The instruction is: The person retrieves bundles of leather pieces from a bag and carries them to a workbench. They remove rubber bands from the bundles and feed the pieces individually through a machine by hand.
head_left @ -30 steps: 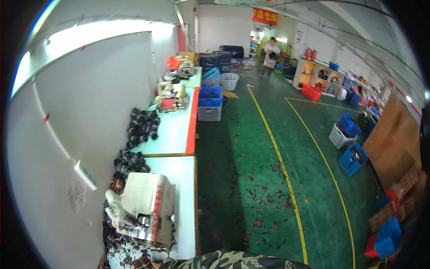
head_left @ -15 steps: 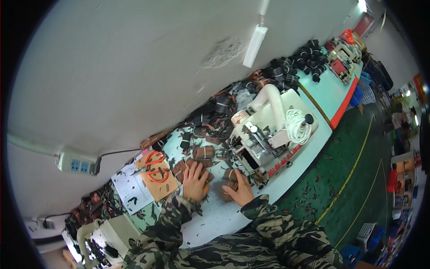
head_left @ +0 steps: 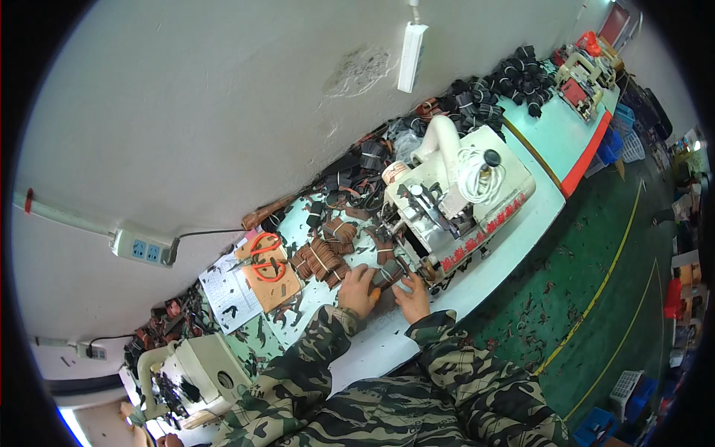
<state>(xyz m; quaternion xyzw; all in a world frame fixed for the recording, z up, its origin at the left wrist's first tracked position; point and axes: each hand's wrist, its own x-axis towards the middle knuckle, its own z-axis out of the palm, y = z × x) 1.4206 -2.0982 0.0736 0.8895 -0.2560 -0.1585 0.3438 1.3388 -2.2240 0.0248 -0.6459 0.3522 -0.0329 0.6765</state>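
Note:
Side by side on the white tabletop, my left hand and my right hand grip a small bundle of dark brown strips from its two ends. The fingers of both hands are bent against it, and the left thumb is partly hidden. Just left of my left hand lies a pile of brown strip bundles, tied with light bands. Another tied bundle rests behind that pile. Beyond the held bundle, more brown strips lie close to the sewing-type machine.
Orange-handled scissors lie on a tan card beside a written sheet. Black bundles line the wall. A second machine stands at lower left. A socket box is on the wall, and scraps litter the green floor.
My left hand has left the brown pile and moved right to the bundle by my right hand. Both hands now hold that bundle together. The view has shifted slightly.

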